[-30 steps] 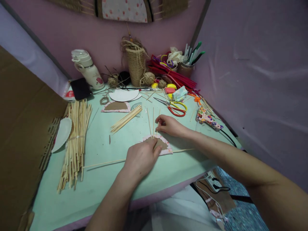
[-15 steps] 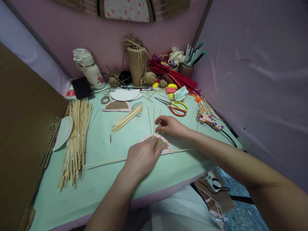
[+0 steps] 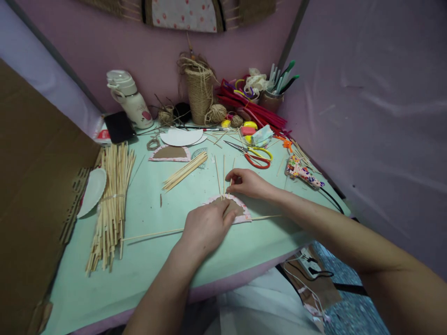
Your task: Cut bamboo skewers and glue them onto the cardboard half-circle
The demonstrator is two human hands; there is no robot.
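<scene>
A half-round cardboard piece (image 3: 237, 208) with a pink-and-white fabric edge lies in front of me on the table. My left hand (image 3: 206, 225) rests on it, pressing it down with thumb and forefinger apart; its other fingers are hidden underneath. Thin wooden sticks fan out from the curved edge, one of them a middle stick (image 3: 224, 172). Two more reach sideways, a left stick (image 3: 153, 235) and a right stick (image 3: 267, 217). My right hand (image 3: 246, 182) pinches the rightmost upright wooden stick (image 3: 233, 164) close to the curved edge.
A bundle of sticks (image 3: 113, 200) lies at left, a smaller pile (image 3: 185, 172) nearer the middle. Behind are a second half-round piece (image 3: 170, 152), scissors (image 3: 256, 156), a white bottle (image 3: 129, 100) and a twine spool (image 3: 199, 93). A glue gun (image 3: 302, 174) lies at right.
My right hand's fingertips have shifted very slightly at the stick. My left hand and the cardboard piece stay in place.
</scene>
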